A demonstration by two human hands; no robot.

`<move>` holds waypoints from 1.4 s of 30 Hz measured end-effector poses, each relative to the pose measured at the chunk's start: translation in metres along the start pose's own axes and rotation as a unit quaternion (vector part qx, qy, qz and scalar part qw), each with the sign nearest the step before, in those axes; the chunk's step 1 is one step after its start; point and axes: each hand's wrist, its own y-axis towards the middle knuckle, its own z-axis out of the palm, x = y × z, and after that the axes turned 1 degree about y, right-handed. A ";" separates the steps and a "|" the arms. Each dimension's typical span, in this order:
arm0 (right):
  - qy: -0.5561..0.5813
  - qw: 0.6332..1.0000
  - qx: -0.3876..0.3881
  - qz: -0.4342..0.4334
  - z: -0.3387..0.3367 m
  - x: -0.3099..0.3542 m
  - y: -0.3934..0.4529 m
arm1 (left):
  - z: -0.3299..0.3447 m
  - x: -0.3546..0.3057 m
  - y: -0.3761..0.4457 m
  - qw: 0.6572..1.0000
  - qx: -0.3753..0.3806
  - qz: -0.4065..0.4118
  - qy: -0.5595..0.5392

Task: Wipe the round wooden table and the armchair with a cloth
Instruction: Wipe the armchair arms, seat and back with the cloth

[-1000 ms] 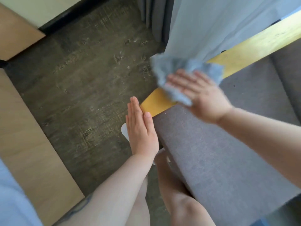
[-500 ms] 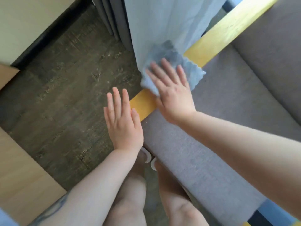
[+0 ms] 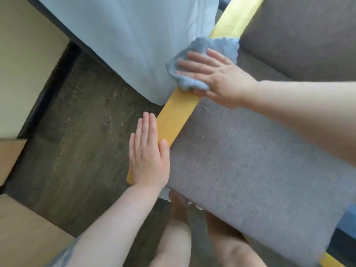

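Along the armchair's (image 3: 250,180) wooden armrest (image 3: 179,112), toward 1 o'clock, the right hand (image 3: 217,78) lies flat on the grey cloth (image 3: 196,54), fingers (image 3: 192,64) straight and slightly spread, pressing it onto the wood; the thumb tucks under the cloth's near edge. Near the centre, toward 7 o'clock of the cloth, the left hand (image 3: 148,155) rests flat over the armrest's front end, fingers together and straight, holding nothing. A pale blue curtain (image 3: 134,45) hangs at 11 o'clock, its edge touching the cloth and crowding the armrest's outer side. Grey seat cushion fills 3 to 5 o'clock, the back cushion (image 3: 298,35) at 2 o'clock. Dark floor (image 3: 77,141) lies at 9 o'clock, and bare knees (image 3: 173,247) at 6 o'clock.
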 end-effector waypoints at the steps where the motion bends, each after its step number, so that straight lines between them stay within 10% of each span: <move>1: 0.034 0.993 -0.024 0.113 -0.005 -0.006 0.008 | 0.001 -0.004 0.010 1.000 -0.001 0.013 0.008; 3: 0.057 0.969 -0.071 0.230 0.003 0.020 0.018 | 0.003 -0.012 0.027 0.999 -0.010 0.035 0.025; 8: 0.020 0.996 -0.002 -0.083 0.013 0.028 -0.024 | -0.001 -0.013 0.052 0.993 -0.001 0.102 0.052; 13: 0.054 0.963 -0.107 0.242 0.004 -0.006 0.008 | -0.004 -0.012 0.058 0.984 -0.003 0.161 0.075; 18: 0.020 0.999 -0.030 -0.030 0.019 0.011 -0.028 | -0.003 -0.008 0.056 0.981 -0.011 0.184 0.058; 24: 0.079 0.959 -0.130 0.240 0.011 -0.002 0.008 | -0.002 -0.005 0.070 0.977 0.021 0.206 0.043; 28: 0.044 0.996 -0.045 0.060 0.020 0.021 -0.039 | -0.001 -0.010 0.060 0.981 0.025 0.189 0.036; 34: 0.136 0.833 -0.195 0.500 -0.001 0.021 0.058 | -0.006 -0.004 0.066 0.977 0.055 0.206 -0.013; 42: 0.208 0.819 -0.154 0.511 -0.021 -0.014 0.058 | 0.007 -0.071 0.159 0.972 0.031 0.233 -0.009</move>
